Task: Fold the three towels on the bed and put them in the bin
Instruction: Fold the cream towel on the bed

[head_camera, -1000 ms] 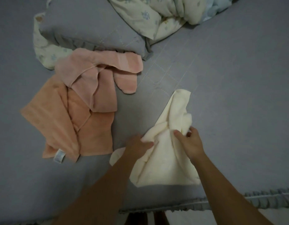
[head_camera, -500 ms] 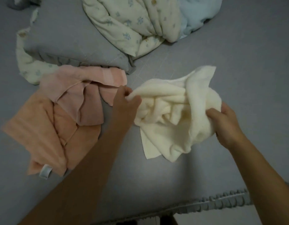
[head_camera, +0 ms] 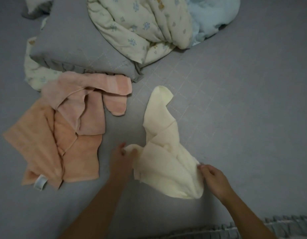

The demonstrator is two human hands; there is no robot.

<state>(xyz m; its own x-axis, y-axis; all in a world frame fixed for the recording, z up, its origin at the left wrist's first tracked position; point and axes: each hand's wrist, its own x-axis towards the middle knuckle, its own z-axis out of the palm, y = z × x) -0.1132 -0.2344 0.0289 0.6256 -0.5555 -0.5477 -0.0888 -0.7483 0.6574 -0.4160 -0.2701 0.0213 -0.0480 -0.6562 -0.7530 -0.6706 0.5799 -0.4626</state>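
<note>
Three towels, none folded: all three lie loose on the bed, so by my judgement the task is at its very start.
Left hand: the left hand [head_camera: 122, 156] pinches a corner of the cream towel [head_camera: 164, 149], fingers curled round the cloth at the towel's near-left edge.
Right hand: the right hand [head_camera: 214, 180] grips the towel's near-right edge, thumb and fingers closed on the fabric.
Cream towel: it lies crumpled on the bed [head_camera: 244, 118] between the two hands, one long tongue reaching away from the person, the rest bunched in soft ridges; no clean fold shows in it.
Step in hand: likely spreading this towel flat by its near corners before the first fold.
Pink towel: the pink towel [head_camera: 90, 104] lies rumpled to the left, well apart from the hands, its far edge against the grey pillow [head_camera: 76, 47].
Orange towel: the orange towel [head_camera: 45, 145] lies partly under the pink one, creased, with a white tag [head_camera: 40, 182] at its near edge; untouched.
Bedding: a floral quilt [head_camera: 140, 26] is heaped at the far side, clear of the towels.
Bin: not in view, so where the towels must go cannot be told.
Left to do: fold all three towels, then carry each to the bin.
</note>
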